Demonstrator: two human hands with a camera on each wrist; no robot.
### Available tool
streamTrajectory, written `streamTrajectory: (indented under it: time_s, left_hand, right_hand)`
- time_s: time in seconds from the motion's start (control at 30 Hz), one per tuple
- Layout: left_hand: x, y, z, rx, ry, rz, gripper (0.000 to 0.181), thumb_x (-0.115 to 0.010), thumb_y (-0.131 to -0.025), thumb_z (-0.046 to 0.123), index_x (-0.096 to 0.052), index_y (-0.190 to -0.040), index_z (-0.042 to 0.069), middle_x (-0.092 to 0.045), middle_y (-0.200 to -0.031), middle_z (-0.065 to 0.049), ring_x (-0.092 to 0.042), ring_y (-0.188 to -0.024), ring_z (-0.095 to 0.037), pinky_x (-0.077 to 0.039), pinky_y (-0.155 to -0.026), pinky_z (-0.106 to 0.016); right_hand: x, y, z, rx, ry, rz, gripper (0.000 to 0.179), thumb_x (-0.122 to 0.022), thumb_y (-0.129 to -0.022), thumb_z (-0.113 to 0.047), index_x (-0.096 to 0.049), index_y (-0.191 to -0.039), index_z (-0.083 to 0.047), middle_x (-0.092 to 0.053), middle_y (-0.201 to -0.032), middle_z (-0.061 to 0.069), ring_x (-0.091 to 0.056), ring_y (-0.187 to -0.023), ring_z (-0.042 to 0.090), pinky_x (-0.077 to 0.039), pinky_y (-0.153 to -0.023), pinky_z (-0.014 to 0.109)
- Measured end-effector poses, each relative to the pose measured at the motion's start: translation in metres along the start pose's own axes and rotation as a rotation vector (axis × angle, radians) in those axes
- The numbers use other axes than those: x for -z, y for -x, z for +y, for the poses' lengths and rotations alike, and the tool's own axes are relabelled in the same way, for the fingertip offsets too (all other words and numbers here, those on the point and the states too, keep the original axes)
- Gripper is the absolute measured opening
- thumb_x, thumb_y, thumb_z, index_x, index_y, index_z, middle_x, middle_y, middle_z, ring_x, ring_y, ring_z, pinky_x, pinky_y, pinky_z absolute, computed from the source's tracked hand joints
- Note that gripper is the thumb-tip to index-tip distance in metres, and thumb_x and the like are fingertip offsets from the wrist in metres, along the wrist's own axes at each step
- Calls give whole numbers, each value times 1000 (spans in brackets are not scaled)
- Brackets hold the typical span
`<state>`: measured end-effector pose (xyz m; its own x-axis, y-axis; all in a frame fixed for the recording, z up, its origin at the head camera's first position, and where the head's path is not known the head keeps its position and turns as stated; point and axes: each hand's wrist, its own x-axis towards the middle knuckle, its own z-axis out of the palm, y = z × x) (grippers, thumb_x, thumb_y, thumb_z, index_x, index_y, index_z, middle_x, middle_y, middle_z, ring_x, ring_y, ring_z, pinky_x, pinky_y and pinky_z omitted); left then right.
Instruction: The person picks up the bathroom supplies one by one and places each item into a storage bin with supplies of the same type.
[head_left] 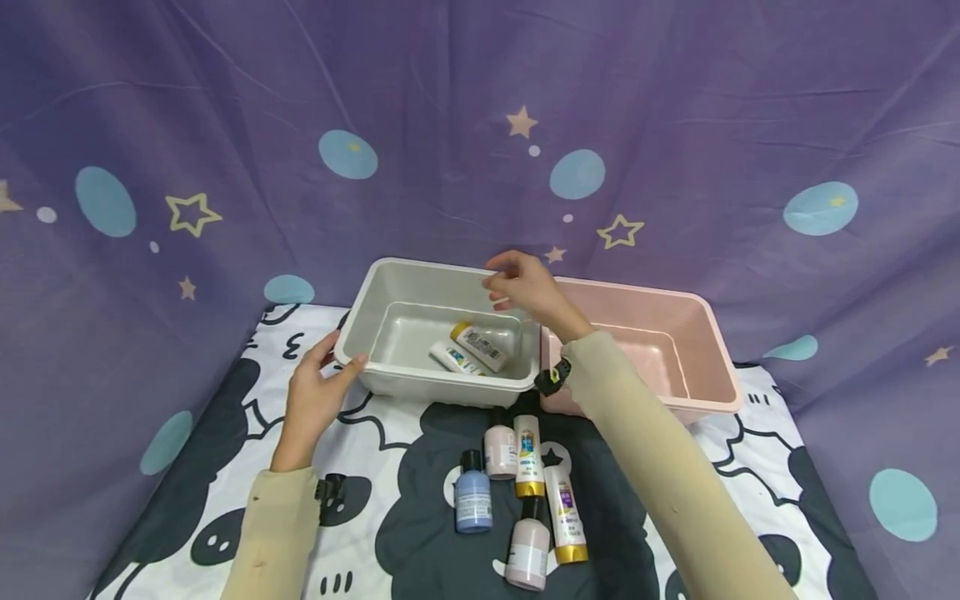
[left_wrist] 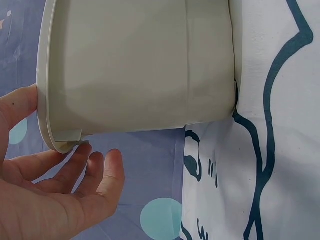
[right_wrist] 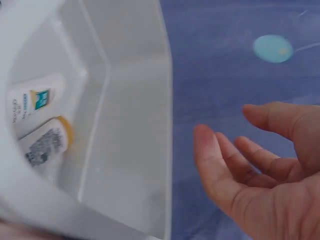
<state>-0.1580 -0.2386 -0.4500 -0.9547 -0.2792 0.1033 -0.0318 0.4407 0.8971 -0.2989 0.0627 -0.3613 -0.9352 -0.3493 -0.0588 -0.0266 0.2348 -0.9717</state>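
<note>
My left hand [head_left: 313,404] grips the front left corner of a white plastic bin [head_left: 427,387]. In the left wrist view the thumb lies against the bin's rim [left_wrist: 44,100] and the fingers curl under its edge. Inside the bin lie a gold-capped white tube [head_left: 482,346] and a second white tube [head_left: 456,358]. Over the bin's back right part hovers my right hand [head_left: 528,292], holding nothing. Its fingers are loosely bent and apart from the thumb in the right wrist view.
A pink bin [head_left: 705,358] adjoins the white one on the right. In front lie a blue bottle [head_left: 473,500], two pale pink bottles [head_left: 528,554] and two white tubes with gold caps [head_left: 566,512] on a patterned cloth [head_left: 420,533]. Purple fabric [head_left: 450,167] hangs behind.
</note>
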Motion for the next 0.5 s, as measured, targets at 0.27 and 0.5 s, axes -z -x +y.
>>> streamTrajectory:
  time_s: [0.27, 0.5]
  left_hand:
    - [-1, 0, 2, -2, 7, -7, 71, -70, -95, 33, -40, -152, 1, -44, -150, -21, -42, -135, -39, -43, -104, -52]
    - [-1, 1, 3, 3, 2, -2, 69, -70, -96, 30, -40, -152, 2, -44, -149, -20, -42, -135, -38, -42, -105, -51]
  right_hand:
    - [25, 54, -6, 120, 43, 16, 39, -67, -96, -6, -55, -130, 6, -65, -107, 21, -67, -87, 29, -60, -74, 40]
    - [40, 107, 3, 200, 106, 72, 38, -66, -97, -6, -55, -131, 7, -66, -112, 26, -67, -93, 36, -60, -73, 38]
